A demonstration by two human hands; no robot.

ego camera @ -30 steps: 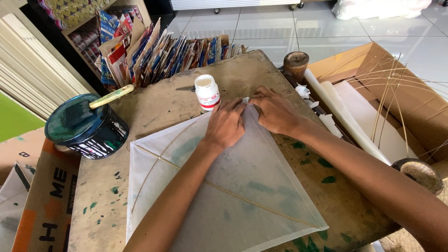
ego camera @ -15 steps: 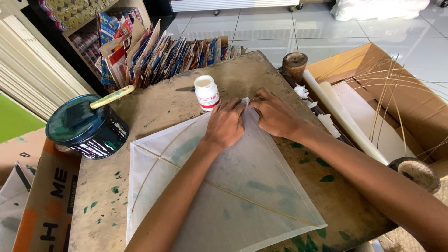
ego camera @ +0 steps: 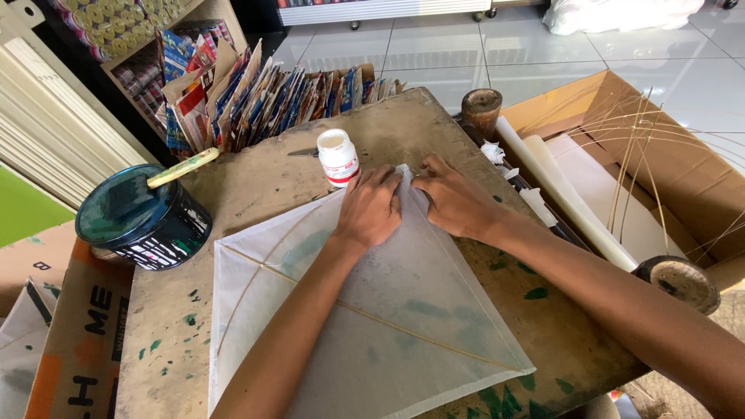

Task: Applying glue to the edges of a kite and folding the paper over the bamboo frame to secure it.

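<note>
From where I am standing, a translucent white paper kite with thin bamboo spars [ego camera: 372, 326] is lying flat on the worn, paint-spotted wooden counter [ego camera: 171, 341], its bottom corner nearest the person and its top point aimed at twelve o'clock. Both forearms are reaching up across it. The left hand [ego camera: 371, 208] is pressing palm-down on the paper just below the top corner, fingers [ego camera: 380, 180] lying close together and flat, gripping nothing; it looks to be pinning the sheet so it cannot slide. The right hand [ego camera: 454, 200] is sitting just at its three o'clock side, fingertips bearing on the kite's upper right edge, fingers slightly spread and also holding nothing, seemingly smoothing a folded rim down over the frame.

Just beyond the left hand, at about eleven o'clock, a small white plastic bottle with a red label [ego camera: 339, 157] is standing upright, near enough to grab. Farther out at nine o'clock a round dark tin with a teal lid [ego camera: 143, 221] is carrying a pale brush handle [ego camera: 183, 167] across its top. At three o'clock an open cardboard box [ego camera: 683, 171] is holding rolled white paper [ego camera: 566, 202] and thin bamboo sticks [ego camera: 632, 155]. Farthest, at twelve, a row of colourful folded packets [ego camera: 264, 93] is leaning against the counter's back edge.
</note>
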